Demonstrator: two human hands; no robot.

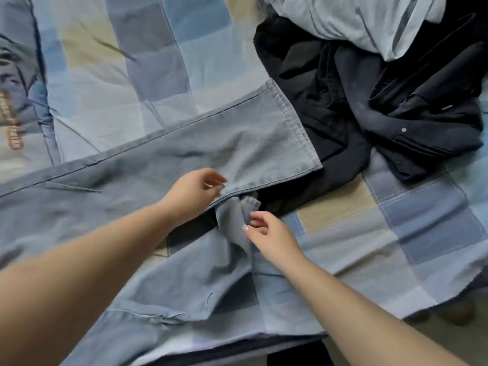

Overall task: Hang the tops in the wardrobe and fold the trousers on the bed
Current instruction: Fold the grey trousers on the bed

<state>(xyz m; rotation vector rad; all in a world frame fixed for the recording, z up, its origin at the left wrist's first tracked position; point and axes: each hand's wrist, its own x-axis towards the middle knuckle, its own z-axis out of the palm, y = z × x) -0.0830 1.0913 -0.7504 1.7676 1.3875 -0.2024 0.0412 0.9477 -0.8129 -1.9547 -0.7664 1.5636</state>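
Light blue jeans [163,165] lie spread across the bed, one leg running up to a hem at the centre right, the other leg crumpled below it. My left hand [194,192] pinches the lower edge of the upper leg near its hem. My right hand [266,232] pinches the bunched hem of the lower leg [235,220]. A pile of dark garments [369,101] lies at the upper right, with a pale blue-grey top [351,19] heaped on it.
The bed carries a checked blue, grey and beige cover [132,62]. Its right edge [396,307] drops to the floor at the lower right. A printed pillow or cloth [15,101] lies at the far left.
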